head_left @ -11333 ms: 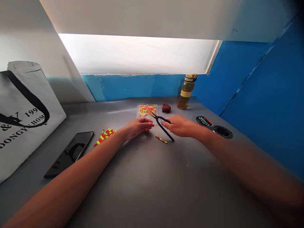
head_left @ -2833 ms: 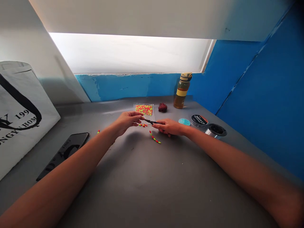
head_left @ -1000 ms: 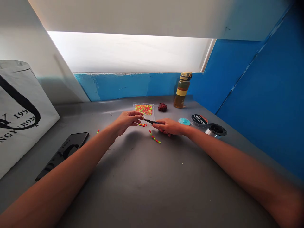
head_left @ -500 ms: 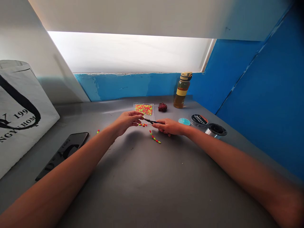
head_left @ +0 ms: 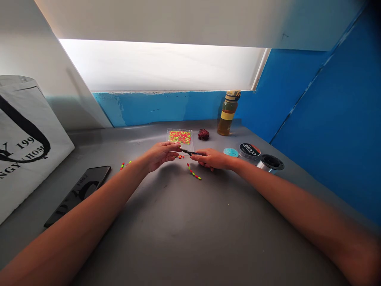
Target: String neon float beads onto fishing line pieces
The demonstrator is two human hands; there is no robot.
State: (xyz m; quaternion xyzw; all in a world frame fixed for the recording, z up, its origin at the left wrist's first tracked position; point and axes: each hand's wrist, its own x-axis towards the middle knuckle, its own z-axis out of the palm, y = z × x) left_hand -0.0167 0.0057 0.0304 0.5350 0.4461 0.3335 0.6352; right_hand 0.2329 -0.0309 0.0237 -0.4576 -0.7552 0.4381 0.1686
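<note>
My right hand (head_left: 210,158) is closed round a slim dark tool (head_left: 188,152), perhaps scissors or pliers; its exact kind is too small to tell. The tool's tip points left to the fingertips of my left hand (head_left: 162,155). Thumb and forefinger of that hand are pinched at the tip; what lies between them is too small to make out. Below the tool, several red and yellow-green beads (head_left: 180,157) lie partly behind my left fingers. A curved row of the same beads (head_left: 194,173) rests on the grey table nearer to me.
Behind my hands lie a clear bag of beads (head_left: 180,137) and a dark red thread bundle (head_left: 204,134). A bottle (head_left: 228,115) stands behind right. Round spools (head_left: 250,150) sit beyond my right forearm. At left are more beads (head_left: 122,165), a phone (head_left: 80,194) and a white bag (head_left: 26,131).
My left hand and forearm have shifted slightly, uncovering more beads at the left and covering more of those below the tool. My right hand and the tool stay nearly still.
</note>
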